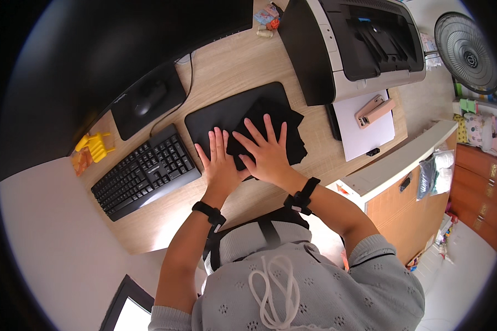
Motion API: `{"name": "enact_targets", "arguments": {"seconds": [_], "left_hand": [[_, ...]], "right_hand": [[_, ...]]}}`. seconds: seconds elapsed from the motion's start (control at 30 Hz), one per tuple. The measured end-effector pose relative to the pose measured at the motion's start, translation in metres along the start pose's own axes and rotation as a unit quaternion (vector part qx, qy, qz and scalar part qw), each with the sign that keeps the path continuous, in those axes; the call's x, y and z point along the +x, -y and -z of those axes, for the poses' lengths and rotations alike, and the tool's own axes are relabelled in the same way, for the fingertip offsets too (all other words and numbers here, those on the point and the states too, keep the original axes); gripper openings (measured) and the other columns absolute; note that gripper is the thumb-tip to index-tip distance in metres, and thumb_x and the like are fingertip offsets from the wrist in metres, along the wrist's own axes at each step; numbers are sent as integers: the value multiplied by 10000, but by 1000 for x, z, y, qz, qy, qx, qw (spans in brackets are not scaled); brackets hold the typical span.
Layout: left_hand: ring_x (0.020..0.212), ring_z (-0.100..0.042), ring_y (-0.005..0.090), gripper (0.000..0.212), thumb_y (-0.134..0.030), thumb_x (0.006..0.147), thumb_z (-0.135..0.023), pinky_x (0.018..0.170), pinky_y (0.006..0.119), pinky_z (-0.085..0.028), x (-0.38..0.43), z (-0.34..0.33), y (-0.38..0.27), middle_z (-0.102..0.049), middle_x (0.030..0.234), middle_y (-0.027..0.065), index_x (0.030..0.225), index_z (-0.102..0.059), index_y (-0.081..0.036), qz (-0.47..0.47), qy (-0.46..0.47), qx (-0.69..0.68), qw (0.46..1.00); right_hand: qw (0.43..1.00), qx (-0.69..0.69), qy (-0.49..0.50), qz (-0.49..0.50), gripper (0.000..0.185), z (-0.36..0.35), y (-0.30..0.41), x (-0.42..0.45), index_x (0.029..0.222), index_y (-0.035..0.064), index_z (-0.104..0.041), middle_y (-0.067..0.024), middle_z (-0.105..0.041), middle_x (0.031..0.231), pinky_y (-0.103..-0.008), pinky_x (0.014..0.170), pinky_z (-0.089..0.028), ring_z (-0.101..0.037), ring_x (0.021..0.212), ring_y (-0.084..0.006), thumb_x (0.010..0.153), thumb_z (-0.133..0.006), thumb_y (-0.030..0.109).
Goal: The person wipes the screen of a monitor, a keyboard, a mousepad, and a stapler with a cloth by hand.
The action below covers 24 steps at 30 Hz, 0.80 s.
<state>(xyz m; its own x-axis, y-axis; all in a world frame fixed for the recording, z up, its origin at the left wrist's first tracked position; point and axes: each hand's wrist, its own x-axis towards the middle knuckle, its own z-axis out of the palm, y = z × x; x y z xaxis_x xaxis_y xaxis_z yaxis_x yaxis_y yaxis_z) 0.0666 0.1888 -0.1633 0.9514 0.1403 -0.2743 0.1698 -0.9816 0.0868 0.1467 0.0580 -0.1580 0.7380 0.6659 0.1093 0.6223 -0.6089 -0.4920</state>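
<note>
A closed black laptop or similar flat dark slab [215, 105] lies on the wooden desk [248, 62]. Crumpled over its right half is a black cloth [292, 120], which hangs past the slab's right edge onto the wood. My right hand [265, 155] rests palm down on the cloth with its fingers spread. Beside it, my left hand [221, 165] lies flat on the slab's left part, at the cloth's left edge, fingers stretched out. The two thumbs are close together. Neither hand grasps anything.
Left of the slab is a black keyboard [149, 169]; beyond it are a mouse [151, 99] on a dark pad and a monitor [128, 45]. A yellow chair-shaped holder [95, 147] stands by the wall. Rightward are a printer [356, 49], a pink stapler [375, 111] on white paper [356, 142], and a fan [468, 53].
</note>
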Motion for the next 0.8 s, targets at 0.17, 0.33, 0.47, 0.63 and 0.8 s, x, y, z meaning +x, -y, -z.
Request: {"name": "enact_targets", "arguments": {"seconds": [0.17, 0.33, 0.47, 0.63, 0.8], "left_hand": [[1422, -92, 328, 1149, -796, 654, -479, 1061, 656, -38, 0, -7, -1, -178, 1508, 219, 1369, -336, 92, 10, -56, -28, 998], [1421, -98, 335, 1215, -805, 646, -504, 1071, 633, -32, 0, -9, 0, -164, 1496, 259, 1396, -226, 110, 1, -86, -46, 995], [1421, -100, 331, 1223, -795, 644, -517, 1074, 629, -37, 3, -7, 1, -158, 1500, 251, 1417, -182, 91, 17, -82, -47, 995], [1425, -83, 324, 1254, -797, 615, -536, 1080, 621, -16, -13, -5, 10, -134, 1514, 231, 1425, -165, 84, -54, -33, -66, 996], [1424, -65, 338, 1282, -711, 572, -669, 1123, 535, -17, -37, -8, 17, -108, 1520, 223, 1430, -137, 79, -55, -28, -132, 989]], "right_hand": [[999, -28, 28, 9, 542, -5, -10, 31, 1273, 276, -533, -4, -384, 1438, -639, 1044, -161, -249, 1371, -329, 757, -648, 153], [998, -53, -16, 2, 555, -14, -17, 60, 1310, 265, -488, 12, -398, 1425, -599, 1052, -185, -273, 1363, -306, 784, -613, 139], [996, -47, -72, -20, 505, -24, -24, 84, 1259, 225, -531, -7, -444, 1382, -561, 1055, -225, -328, 1331, -283, 770, -628, 143], [981, 94, -159, -53, 483, 2, -76, 132, 1254, 142, -526, -143, -487, 1335, -455, 1048, -332, -404, 1260, -379, 784, -571, 41], [977, 170, -128, 18, 632, 48, -10, 57, 1341, 60, -419, -185, -444, 1354, -468, 1048, -314, -386, 1264, -409, 731, -567, -16]]}}
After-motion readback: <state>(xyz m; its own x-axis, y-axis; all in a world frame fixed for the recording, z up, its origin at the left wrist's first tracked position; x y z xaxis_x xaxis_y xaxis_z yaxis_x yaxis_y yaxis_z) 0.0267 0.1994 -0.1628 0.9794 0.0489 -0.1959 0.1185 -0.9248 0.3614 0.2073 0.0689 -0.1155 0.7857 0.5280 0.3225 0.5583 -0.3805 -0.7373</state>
